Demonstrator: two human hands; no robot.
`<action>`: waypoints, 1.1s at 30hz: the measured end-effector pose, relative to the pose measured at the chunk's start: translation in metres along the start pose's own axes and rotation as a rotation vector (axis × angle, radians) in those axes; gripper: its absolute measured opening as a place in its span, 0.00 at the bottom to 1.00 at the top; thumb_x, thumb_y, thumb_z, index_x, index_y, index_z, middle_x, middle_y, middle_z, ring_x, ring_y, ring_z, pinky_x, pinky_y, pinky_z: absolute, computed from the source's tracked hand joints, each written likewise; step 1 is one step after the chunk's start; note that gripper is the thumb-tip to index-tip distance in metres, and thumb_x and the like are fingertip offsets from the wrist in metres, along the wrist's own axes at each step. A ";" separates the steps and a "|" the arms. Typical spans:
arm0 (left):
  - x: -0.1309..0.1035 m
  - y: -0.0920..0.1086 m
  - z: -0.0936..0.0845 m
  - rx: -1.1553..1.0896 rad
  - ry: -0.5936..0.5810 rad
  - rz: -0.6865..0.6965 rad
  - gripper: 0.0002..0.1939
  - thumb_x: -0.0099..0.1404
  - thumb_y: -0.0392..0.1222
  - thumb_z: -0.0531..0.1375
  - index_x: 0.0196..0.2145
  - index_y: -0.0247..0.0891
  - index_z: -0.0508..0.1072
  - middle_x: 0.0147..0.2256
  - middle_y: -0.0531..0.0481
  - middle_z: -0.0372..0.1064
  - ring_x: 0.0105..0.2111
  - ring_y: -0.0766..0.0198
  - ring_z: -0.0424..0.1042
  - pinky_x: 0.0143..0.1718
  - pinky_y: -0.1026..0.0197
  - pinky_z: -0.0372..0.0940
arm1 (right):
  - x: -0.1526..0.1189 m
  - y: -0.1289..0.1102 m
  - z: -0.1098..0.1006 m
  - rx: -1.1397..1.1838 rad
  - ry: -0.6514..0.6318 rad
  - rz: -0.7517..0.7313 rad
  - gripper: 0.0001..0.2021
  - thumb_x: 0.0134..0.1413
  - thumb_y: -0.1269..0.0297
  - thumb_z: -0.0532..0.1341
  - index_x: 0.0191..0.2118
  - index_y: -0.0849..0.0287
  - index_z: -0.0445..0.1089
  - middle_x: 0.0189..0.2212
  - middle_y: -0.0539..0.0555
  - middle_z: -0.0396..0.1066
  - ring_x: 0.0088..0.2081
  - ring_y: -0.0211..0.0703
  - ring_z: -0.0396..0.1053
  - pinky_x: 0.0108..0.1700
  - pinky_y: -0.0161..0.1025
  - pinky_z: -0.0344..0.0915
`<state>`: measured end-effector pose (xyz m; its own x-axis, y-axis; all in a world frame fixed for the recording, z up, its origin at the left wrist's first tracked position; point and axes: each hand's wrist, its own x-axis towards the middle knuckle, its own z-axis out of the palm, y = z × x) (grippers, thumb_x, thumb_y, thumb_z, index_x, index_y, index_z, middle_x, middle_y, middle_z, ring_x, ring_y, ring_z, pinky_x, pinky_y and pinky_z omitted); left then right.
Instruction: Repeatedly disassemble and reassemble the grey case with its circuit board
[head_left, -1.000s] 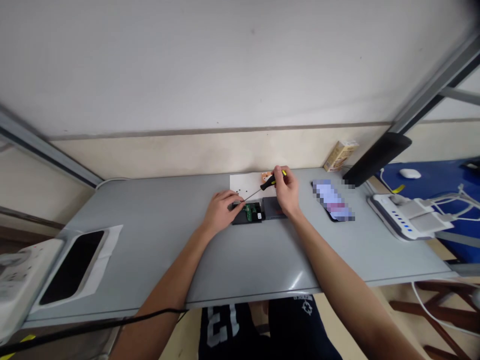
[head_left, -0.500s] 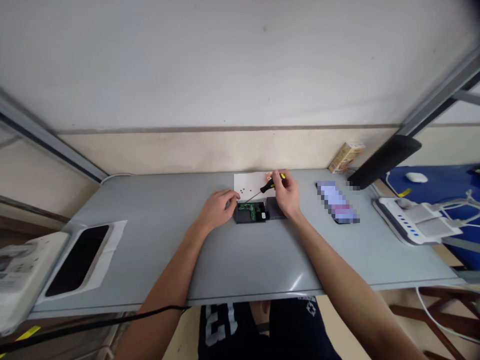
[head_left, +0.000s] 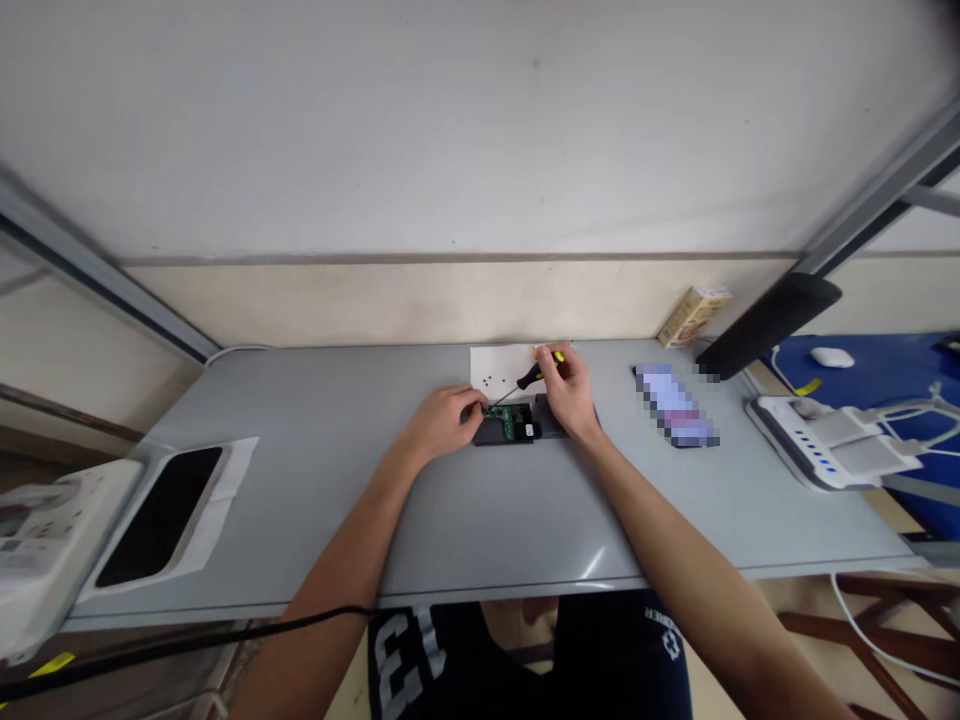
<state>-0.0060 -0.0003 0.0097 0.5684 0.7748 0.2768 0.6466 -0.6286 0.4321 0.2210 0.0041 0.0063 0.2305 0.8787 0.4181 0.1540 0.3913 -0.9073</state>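
Open black case on a gray counter (head_left: 322,510), seen from above; all places are relative to the case (head_left: 492,432). The case is lying flat in front of me, exposing a green circuit board (head_left: 517,422). My right hand (head_left: 574,395), above and to the right of the case, is closing its grip around the black and yellow handle of a screwdriver (head_left: 531,377). The thin shaft is slanting down to the left, its tip reaching the board's far left part. My left hand (head_left: 448,422) is resting at the case's left end, thumb and fingertips drawn close together beside the tip; I cannot tell whether this grip is pinching anything small. A dark gray cover (head_left: 551,420) is lying just beside the case's right end, partly hidden under my right hand.

Directly beyond the case, a white sheet (head_left: 484,365) is carrying several small dark pieces (head_left: 490,379), too small to identify. To the right of the case, a phone (head_left: 671,405) is showing a lit, blurred screen; beyond it, a carton (head_left: 691,318) is standing near the wall, with a long black object (head_left: 769,322) leaning beside it. Farther right, a white power strip (head_left: 780,420) is holding plugs and cables. Well to the left of the case, a dark-screened device (head_left: 161,515) is lying beside a white socket block (head_left: 90,520).
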 end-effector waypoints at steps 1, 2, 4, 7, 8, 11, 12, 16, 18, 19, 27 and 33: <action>0.000 0.000 0.001 0.000 0.002 -0.001 0.12 0.69 0.34 0.53 0.40 0.40 0.77 0.38 0.49 0.77 0.35 0.61 0.74 0.39 0.58 0.65 | -0.001 -0.001 0.000 -0.004 -0.010 0.001 0.18 0.63 0.45 0.60 0.36 0.56 0.71 0.25 0.47 0.64 0.26 0.36 0.58 0.28 0.36 0.56; 0.000 0.000 0.002 0.001 0.005 -0.002 0.11 0.69 0.34 0.54 0.40 0.41 0.77 0.38 0.49 0.77 0.35 0.61 0.73 0.39 0.58 0.65 | -0.001 -0.002 0.000 -0.012 -0.019 -0.001 0.18 0.64 0.45 0.60 0.37 0.56 0.71 0.25 0.47 0.64 0.25 0.36 0.58 0.29 0.36 0.56; -0.001 -0.001 0.004 0.003 0.014 0.001 0.11 0.69 0.34 0.54 0.40 0.41 0.76 0.37 0.50 0.76 0.34 0.61 0.73 0.38 0.58 0.65 | -0.003 -0.005 0.000 -0.036 -0.043 -0.020 0.17 0.64 0.46 0.59 0.37 0.56 0.71 0.25 0.47 0.64 0.25 0.36 0.58 0.29 0.36 0.56; -0.001 -0.002 0.007 0.000 0.029 0.005 0.10 0.68 0.34 0.55 0.39 0.41 0.76 0.37 0.50 0.76 0.33 0.62 0.72 0.38 0.59 0.64 | -0.004 -0.014 0.004 -0.064 -0.098 -0.062 0.17 0.65 0.46 0.58 0.37 0.55 0.70 0.26 0.48 0.64 0.26 0.36 0.57 0.29 0.36 0.55; -0.001 -0.002 0.007 -0.004 0.033 0.006 0.10 0.67 0.34 0.55 0.39 0.41 0.76 0.37 0.50 0.76 0.33 0.62 0.72 0.37 0.59 0.64 | -0.004 -0.017 0.007 -0.073 -0.120 -0.072 0.16 0.66 0.46 0.58 0.37 0.55 0.70 0.26 0.48 0.63 0.26 0.37 0.57 0.29 0.36 0.55; -0.001 -0.003 0.008 -0.015 0.040 0.006 0.10 0.67 0.34 0.55 0.38 0.41 0.76 0.37 0.50 0.76 0.32 0.62 0.72 0.37 0.60 0.64 | -0.002 -0.027 0.016 -0.122 -0.186 -0.099 0.16 0.67 0.46 0.56 0.37 0.54 0.68 0.25 0.47 0.63 0.26 0.38 0.59 0.30 0.37 0.56; -0.001 -0.003 0.008 -0.017 0.041 0.007 0.10 0.67 0.34 0.55 0.38 0.40 0.76 0.36 0.50 0.76 0.32 0.62 0.72 0.37 0.60 0.64 | 0.000 -0.030 0.019 -0.137 -0.213 -0.110 0.16 0.67 0.46 0.56 0.37 0.54 0.67 0.25 0.47 0.63 0.26 0.38 0.60 0.31 0.37 0.56; 0.000 -0.003 0.008 -0.008 0.036 0.004 0.09 0.67 0.34 0.55 0.37 0.40 0.76 0.36 0.50 0.75 0.33 0.62 0.72 0.38 0.60 0.65 | 0.008 -0.040 0.032 -0.149 -0.321 -0.142 0.17 0.69 0.46 0.53 0.36 0.54 0.64 0.24 0.46 0.62 0.26 0.38 0.60 0.31 0.37 0.56; 0.000 -0.003 0.008 -0.004 0.033 -0.007 0.09 0.67 0.34 0.55 0.36 0.40 0.76 0.35 0.50 0.75 0.33 0.62 0.72 0.37 0.60 0.65 | 0.012 -0.041 0.038 -0.141 -0.342 -0.149 0.17 0.69 0.46 0.53 0.35 0.54 0.63 0.23 0.46 0.60 0.26 0.38 0.59 0.31 0.37 0.55; 0.000 -0.004 0.008 -0.005 0.032 -0.014 0.09 0.67 0.34 0.55 0.36 0.40 0.76 0.36 0.50 0.75 0.33 0.62 0.72 0.37 0.60 0.65 | 0.012 -0.041 0.041 -0.132 -0.342 -0.148 0.17 0.69 0.46 0.52 0.34 0.54 0.63 0.23 0.46 0.59 0.25 0.37 0.59 0.30 0.37 0.55; 0.000 -0.005 0.009 -0.036 0.025 -0.026 0.09 0.67 0.34 0.56 0.37 0.41 0.76 0.36 0.50 0.75 0.33 0.62 0.72 0.38 0.60 0.65 | 0.012 -0.027 0.051 0.131 -0.183 -0.090 0.17 0.65 0.46 0.58 0.33 0.54 0.60 0.27 0.47 0.64 0.28 0.36 0.64 0.33 0.36 0.64; 0.002 -0.007 0.013 -0.066 0.038 -0.022 0.09 0.67 0.34 0.55 0.37 0.40 0.75 0.35 0.50 0.74 0.33 0.63 0.71 0.37 0.60 0.65 | 0.010 -0.022 0.049 0.420 -0.156 0.098 0.23 0.58 0.42 0.64 0.32 0.52 0.53 0.20 0.42 0.61 0.20 0.33 0.59 0.25 0.34 0.59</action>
<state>-0.0034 0.0050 -0.0038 0.5337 0.7913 0.2982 0.6232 -0.6064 0.4938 0.1730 0.0172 0.0280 0.0724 0.9352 0.3466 -0.2714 0.3529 -0.8955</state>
